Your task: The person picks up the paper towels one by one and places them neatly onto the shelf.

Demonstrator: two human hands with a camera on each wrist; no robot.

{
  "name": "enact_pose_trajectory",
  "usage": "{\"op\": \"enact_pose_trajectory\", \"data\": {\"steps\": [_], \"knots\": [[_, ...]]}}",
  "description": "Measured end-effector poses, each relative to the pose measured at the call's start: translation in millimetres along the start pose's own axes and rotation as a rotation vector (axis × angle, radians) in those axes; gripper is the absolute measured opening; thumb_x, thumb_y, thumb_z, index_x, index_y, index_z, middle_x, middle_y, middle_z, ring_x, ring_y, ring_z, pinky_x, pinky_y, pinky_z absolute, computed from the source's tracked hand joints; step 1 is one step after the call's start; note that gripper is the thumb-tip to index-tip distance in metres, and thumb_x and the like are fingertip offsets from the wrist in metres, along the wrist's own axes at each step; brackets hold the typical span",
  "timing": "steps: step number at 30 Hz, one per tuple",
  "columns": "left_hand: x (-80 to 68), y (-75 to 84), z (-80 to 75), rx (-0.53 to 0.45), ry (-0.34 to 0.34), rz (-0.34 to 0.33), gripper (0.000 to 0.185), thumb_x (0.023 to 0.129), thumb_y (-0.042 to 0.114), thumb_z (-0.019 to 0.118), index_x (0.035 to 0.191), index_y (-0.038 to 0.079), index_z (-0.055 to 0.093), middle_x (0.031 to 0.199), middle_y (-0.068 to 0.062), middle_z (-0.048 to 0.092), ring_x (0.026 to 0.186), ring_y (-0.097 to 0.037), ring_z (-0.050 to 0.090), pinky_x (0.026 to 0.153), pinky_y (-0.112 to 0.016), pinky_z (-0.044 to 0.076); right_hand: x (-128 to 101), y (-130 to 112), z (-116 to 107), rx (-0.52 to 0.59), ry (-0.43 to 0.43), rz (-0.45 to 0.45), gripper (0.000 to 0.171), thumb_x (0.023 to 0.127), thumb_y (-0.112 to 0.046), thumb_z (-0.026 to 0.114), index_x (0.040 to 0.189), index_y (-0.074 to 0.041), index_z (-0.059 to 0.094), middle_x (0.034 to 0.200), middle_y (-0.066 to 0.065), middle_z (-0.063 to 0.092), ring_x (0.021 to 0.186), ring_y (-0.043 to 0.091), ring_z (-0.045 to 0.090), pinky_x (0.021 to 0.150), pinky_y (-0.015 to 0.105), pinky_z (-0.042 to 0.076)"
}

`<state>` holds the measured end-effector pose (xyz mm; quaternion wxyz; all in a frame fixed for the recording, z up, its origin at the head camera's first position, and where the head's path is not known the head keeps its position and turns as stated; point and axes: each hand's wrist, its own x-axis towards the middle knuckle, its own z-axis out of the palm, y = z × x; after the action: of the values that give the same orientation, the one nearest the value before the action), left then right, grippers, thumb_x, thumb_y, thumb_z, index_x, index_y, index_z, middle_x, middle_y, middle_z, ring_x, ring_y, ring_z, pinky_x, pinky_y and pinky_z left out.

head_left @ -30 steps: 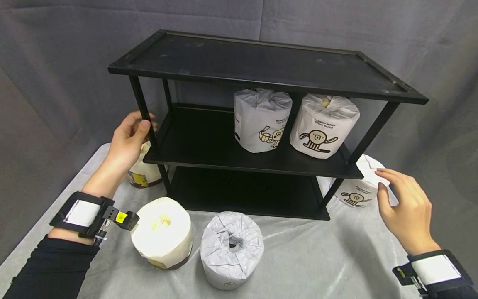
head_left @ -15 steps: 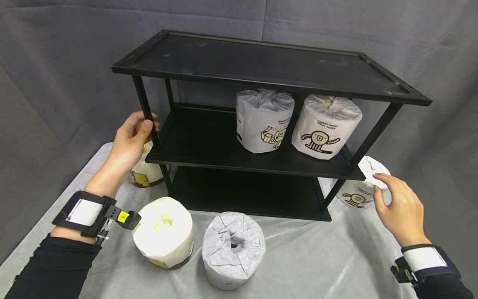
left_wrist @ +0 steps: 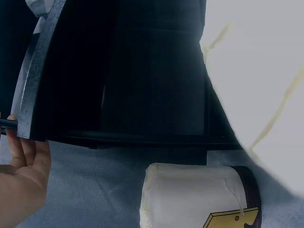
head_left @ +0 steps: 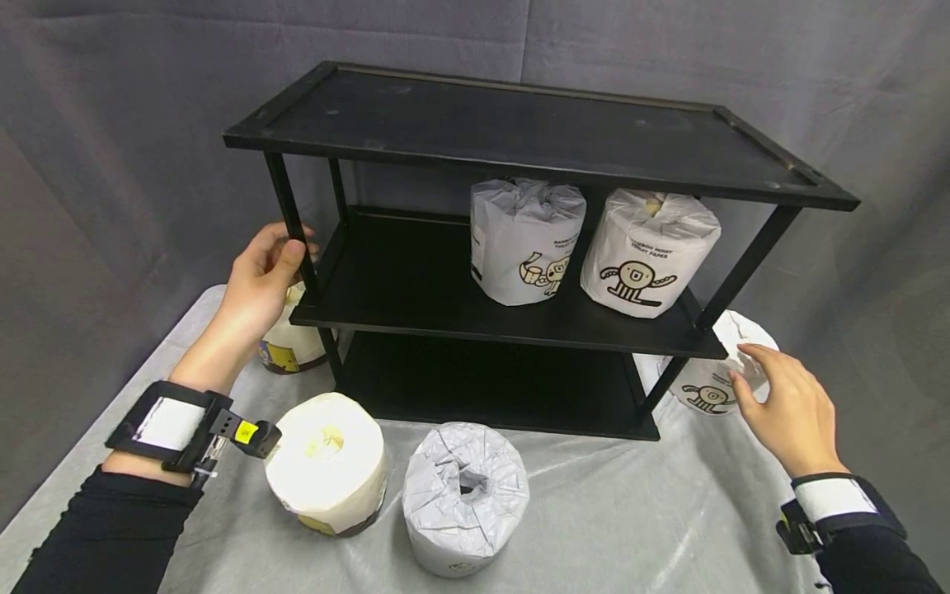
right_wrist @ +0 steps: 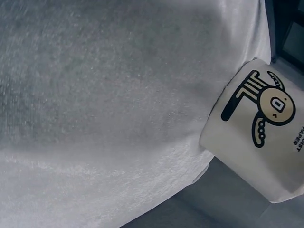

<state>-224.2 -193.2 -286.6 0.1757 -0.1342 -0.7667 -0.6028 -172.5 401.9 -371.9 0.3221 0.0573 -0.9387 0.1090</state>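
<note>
My left hand [head_left: 260, 276] grips the left front post of a black shelf rack [head_left: 505, 124], thumb in front and fingers behind it. In the left wrist view the same hand [left_wrist: 26, 185] shows at the lower left, at the rack's edge. My right hand [head_left: 794, 404] is held with relaxed, bent fingers and nothing in them, overlapping a white-wrapped toilet roll [head_left: 712, 388] on the table right of the rack. That toilet roll [right_wrist: 247, 133] fills the right side of the right wrist view. Two wrapped toilet rolls, one left [head_left: 523, 247] and one right [head_left: 646, 256], stand on the middle shelf.
In front of the rack stand a cream toilet roll [head_left: 326, 462] and a grey-white wrapped one [head_left: 466, 495]. Another cream roll [head_left: 289, 338] sits behind my left wrist. Light grey cloth [head_left: 594, 503] covers the table; a dark grey curtain [head_left: 631, 49] hangs behind.
My right hand has drifted left, closer to the rack and over the roll there. The left hand keeps its hold on the post. The rolls stay where they were.
</note>
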Motion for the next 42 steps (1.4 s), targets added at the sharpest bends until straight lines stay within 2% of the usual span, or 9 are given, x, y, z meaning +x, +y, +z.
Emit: {"op": "enact_pose_trajectory", "data": {"steps": [10,15,21,26,30,35,42], "knots": [[-0.8,0.0,-0.7,0.006,0.009,0.003,0.024,0.095,0.029,0.048,0.116,0.019,0.055,0.096,0.008,0.058,0.094,-0.008,0.051,0.079,-0.023,0.040,3,11,10,-0.008,-0.048,0.020,0.037,0.083,-0.017,0.065,0.118,-0.008,0.058,0.114,0.019,0.059,0.104,0.040,0.052,0.083,0.054,0.037],[-0.8,-1.0,-0.8,-0.012,0.011,0.020,0.021,0.095,0.027,0.048,0.114,0.020,0.056,0.095,0.007,0.059,0.092,-0.008,0.052,0.078,-0.022,0.040,6,14,14,-0.013,-0.097,0.033,0.042,0.082,-0.020,0.067,0.120,-0.007,0.056,0.118,0.020,0.056,0.108,0.041,0.049,0.087,0.055,0.035],[-1.4,-1.6,-0.8,-0.009,0.007,0.003,0.023,0.095,0.028,0.047,0.116,0.019,0.055,0.096,0.009,0.058,0.094,-0.008,0.052,0.079,-0.021,0.040,9,17,24,-0.019,-0.155,-0.016,0.053,0.076,-0.018,0.073,0.123,-0.004,0.053,0.122,0.020,0.054,0.113,0.040,0.047,0.091,0.053,0.033],[-1.2,-1.5,-0.7,-0.015,0.002,-0.003,0.025,0.096,0.028,0.047,0.117,0.017,0.054,0.096,0.009,0.058,0.097,-0.008,0.053,0.082,-0.020,0.041,11,20,30,-0.008,-0.153,-0.063,0.063,0.068,-0.019,0.079,0.123,-0.004,0.052,0.122,0.019,0.054,0.113,0.039,0.047,0.088,0.053,0.033],[-1.2,-1.0,-1.3,-0.014,0.003,-0.006,0.024,0.096,0.029,0.047,0.116,0.019,0.055,0.097,0.009,0.058,0.097,-0.009,0.053,0.082,-0.020,0.042,11,20,32,-0.010,-0.153,-0.080,0.070,0.063,-0.020,0.082,0.123,-0.004,0.050,0.122,0.018,0.053,0.114,0.037,0.046,0.085,0.053,0.032],[-0.9,-0.4,-2.3,-0.009,0.004,-0.005,0.026,0.096,0.029,0.047,0.117,0.017,0.054,0.097,0.008,0.058,0.097,-0.009,0.053,0.082,-0.020,0.041,11,21,34,-0.029,-0.156,-0.093,0.075,0.062,-0.017,0.083,0.126,-0.003,0.046,0.125,0.019,0.050,0.116,0.037,0.042,0.089,0.052,0.030],[0.7,-0.7,-0.8,-0.006,0.002,-0.002,0.026,0.095,0.031,0.048,0.116,0.019,0.055,0.097,0.006,0.058,0.092,-0.008,0.050,0.077,-0.025,0.038,3,20,34,-0.035,-0.150,-0.066,0.076,0.062,-0.012,0.083,0.127,-0.002,0.044,0.124,0.021,0.049,0.116,0.038,0.041,0.091,0.053,0.027]]}}
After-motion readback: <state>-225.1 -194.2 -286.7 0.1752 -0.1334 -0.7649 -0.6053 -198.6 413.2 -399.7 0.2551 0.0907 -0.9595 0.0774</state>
